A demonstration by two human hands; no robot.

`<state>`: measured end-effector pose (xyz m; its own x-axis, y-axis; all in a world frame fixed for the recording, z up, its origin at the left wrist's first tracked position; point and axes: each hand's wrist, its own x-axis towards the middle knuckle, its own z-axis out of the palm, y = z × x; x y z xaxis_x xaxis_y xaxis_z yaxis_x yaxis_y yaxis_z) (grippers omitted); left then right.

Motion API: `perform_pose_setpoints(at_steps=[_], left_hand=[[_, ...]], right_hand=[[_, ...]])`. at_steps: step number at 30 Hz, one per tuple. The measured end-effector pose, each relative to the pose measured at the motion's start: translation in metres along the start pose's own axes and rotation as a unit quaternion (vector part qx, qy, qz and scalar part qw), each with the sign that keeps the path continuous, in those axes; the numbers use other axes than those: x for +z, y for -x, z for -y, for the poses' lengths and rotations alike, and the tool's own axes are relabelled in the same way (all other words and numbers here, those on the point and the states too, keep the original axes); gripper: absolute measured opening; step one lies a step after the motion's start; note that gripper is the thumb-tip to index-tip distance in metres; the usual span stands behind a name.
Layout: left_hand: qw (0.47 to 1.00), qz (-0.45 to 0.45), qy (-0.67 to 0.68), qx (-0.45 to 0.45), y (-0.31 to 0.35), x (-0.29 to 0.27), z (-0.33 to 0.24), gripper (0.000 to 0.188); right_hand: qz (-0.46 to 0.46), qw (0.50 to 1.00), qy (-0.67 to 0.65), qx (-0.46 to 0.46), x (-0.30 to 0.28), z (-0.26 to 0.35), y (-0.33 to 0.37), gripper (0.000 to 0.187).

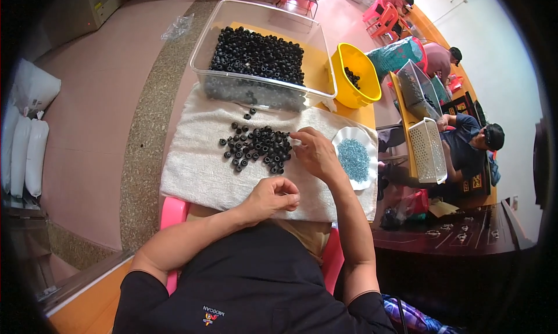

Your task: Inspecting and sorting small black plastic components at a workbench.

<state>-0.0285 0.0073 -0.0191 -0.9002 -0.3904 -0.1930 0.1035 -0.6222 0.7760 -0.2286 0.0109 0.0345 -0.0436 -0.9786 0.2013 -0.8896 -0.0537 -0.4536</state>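
Note:
A loose pile of small black round pieces with a hole in each (256, 147) lies on a whitish cloth (197, 174). My right hand (317, 154) is at the pile's right edge, fingers bent and a little apart, the fingertips touching or just beside the outermost pieces. Closer to my body, below the pile, my left hand (270, 199) hovers over the cloth with its fingers curled toward the thumb. Whatever may be between those fingertips is too small to make out. To the right of my right hand sits a white scalloped dish (365, 181) holding tiny bluish clear bits (353, 159).
Beyond the pile stands a clear plastic bin (267, 85) partly filled with more black pieces. A yellow tub (372, 98) with a few pieces stands to its right. Two people (465, 142) (439, 61) work at the right, near a white perforated basket (427, 154). White sacks (36, 159) stand at far left.

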Motion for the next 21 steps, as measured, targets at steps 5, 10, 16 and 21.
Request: perform_pose_setpoints(at_steps=[5,10,16,21], left_hand=[[1.000,0.007,0.011,0.003,-0.002,-0.001,0.002,0.014],[1.000,0.004,0.001,0.000,-0.001,0.000,-0.001,0.014],[1.000,0.009,0.004,0.001,-0.003,-0.001,0.002,0.016],[1.000,0.004,-0.001,0.000,-0.001,-0.001,0.001,0.016]], right_hand=[[0.020,0.999,0.050,0.007,0.006,0.004,-0.007,0.026],[0.014,0.997,0.079,0.011,0.012,0.005,-0.010,0.020],[0.004,0.996,0.084,0.023,0.016,0.002,-0.011,0.015],[0.025,0.992,0.109,0.059,0.014,0.016,-0.016,0.016]])
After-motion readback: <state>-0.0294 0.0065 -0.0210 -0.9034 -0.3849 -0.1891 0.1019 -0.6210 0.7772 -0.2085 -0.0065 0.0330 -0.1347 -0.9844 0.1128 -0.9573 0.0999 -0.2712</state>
